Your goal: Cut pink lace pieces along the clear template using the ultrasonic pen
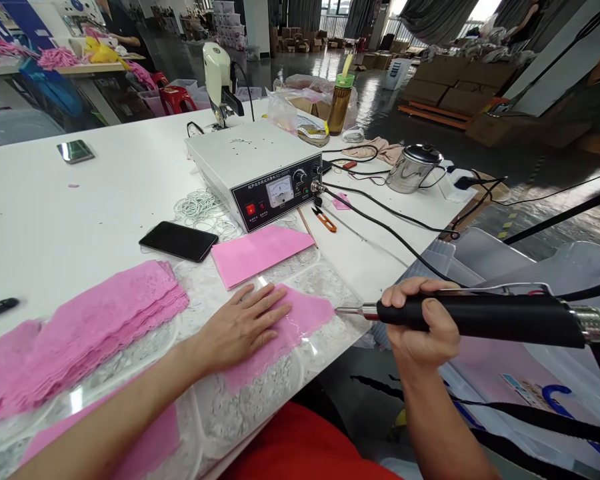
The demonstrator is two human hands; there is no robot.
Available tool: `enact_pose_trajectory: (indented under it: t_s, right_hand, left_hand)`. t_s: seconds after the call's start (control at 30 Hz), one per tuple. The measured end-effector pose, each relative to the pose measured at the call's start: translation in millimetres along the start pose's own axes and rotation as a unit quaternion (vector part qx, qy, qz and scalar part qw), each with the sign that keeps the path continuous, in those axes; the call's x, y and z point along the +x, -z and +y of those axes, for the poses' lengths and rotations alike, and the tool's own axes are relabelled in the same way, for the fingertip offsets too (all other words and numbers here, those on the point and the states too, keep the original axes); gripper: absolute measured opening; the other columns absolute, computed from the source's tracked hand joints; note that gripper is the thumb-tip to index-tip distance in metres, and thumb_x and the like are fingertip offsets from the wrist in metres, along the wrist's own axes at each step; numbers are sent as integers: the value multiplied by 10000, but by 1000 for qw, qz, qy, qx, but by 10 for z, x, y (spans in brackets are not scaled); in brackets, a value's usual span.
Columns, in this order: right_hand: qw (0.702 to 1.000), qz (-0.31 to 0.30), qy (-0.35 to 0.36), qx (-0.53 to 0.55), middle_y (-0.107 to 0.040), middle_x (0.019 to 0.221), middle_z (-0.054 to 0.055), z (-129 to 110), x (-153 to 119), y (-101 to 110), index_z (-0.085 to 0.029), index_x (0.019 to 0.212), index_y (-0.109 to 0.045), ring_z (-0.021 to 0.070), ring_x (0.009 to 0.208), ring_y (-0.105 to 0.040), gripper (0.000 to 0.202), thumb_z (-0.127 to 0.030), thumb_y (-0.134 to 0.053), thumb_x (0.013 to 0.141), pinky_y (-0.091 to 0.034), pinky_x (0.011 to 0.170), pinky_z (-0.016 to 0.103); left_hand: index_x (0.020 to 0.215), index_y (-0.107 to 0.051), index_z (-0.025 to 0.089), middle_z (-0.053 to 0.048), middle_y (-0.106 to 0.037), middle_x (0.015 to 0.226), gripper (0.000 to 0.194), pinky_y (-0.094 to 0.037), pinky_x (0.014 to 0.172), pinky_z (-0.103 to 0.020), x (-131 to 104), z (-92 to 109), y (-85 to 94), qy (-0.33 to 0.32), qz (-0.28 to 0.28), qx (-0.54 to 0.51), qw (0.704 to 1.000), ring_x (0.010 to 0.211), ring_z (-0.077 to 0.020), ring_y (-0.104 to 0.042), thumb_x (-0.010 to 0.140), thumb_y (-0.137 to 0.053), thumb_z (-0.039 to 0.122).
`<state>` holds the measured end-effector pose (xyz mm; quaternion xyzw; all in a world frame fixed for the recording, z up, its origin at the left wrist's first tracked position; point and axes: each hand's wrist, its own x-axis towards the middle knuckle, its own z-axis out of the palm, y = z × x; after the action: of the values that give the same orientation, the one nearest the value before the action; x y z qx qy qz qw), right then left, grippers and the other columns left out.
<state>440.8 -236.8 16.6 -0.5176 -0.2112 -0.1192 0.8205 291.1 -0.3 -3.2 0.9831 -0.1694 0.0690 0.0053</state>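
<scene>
My left hand [243,327] lies flat with fingers spread on a pink fabric piece [310,312], pressing it to the clear-covered tabletop. Wrapped around a black ultrasonic welding handpiece [510,319] is my right hand [420,330], its thumb along the near side. The handpiece's thin metal tip points left and meets, or nearly meets, the fabric's right corner. Just behind my left fingers is a folded pink sheet [260,252]. A stack of scallop-edged pink fabric [100,320] lies to the left, and more pink fabric [150,433] is partly hidden under my left forearm.
A control box [280,191] with a dial and red switch stands behind the work. Around it are a black phone [179,241], white cord [205,212], orange thread snips [325,220], a glass pot [415,170] and cables. Plastic bins [510,260] stand right, beyond the table edge.
</scene>
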Motion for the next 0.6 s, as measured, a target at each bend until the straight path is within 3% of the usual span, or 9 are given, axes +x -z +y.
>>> enact_pose_trajectory:
  t_s: [0.3, 0.6]
  right_hand:
    - [998, -4, -13, 69, -540, 716, -13, 37, -13, 2, -209, 833, -553, 105, 523, -511, 115, -181, -510, 730, -457, 474, 274]
    - [998, -2, -25, 49, -558, 686, -24, 28, -3, -8, -214, 779, -529, 106, 505, -510, 80, -181, -526, 706, -461, 468, 282]
  left_hand:
    - [1455, -378, 248, -33, -358, 1521, 466, -242, 1148, -424, -5, -7, -20, -5, 13, 12, 1000, 1394, -240, -361, 1028, -286, 410]
    - [1459, -370, 259, -25, -358, 1523, 465, -230, 1154, -414, -5, -7, -17, -1, 9, 7, 1000, 1401, -234, -350, 1028, -286, 412]
